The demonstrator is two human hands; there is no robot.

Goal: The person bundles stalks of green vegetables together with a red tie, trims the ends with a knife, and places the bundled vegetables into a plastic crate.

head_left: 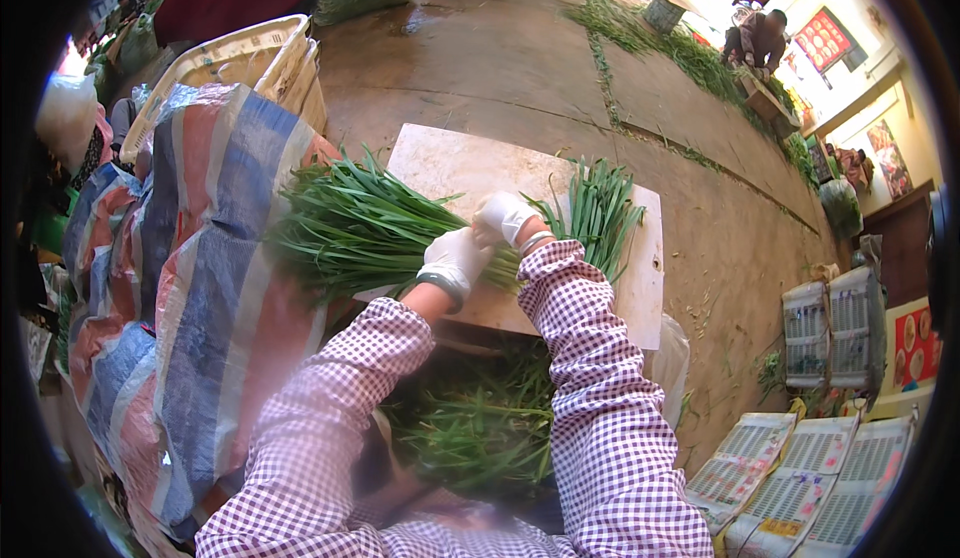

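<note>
My left hand [456,261], in a white glove, is closed at the stem end of a big bunch of garlic chives [360,223] that fans out to the left. Right beside it, my gloved right hand [503,218] has its fingers pinched together, meeting the left fingertips; what they hold is too small to make out. Both hands are over a pale board [470,155]. A smaller bundle of garlic chives [606,216] lies on the board's right side, just past my right wrist. Loose green leaves [480,423] are heaped below the board, between my forearms.
A striped woven plastic sheet [225,248] covers a pile close on my left, with a cream plastic crate [300,68] behind it. Flattened printed sacks or crates [790,478] lie at lower right. Far right, a person [762,40] crouches beside strewn greens [690,58].
</note>
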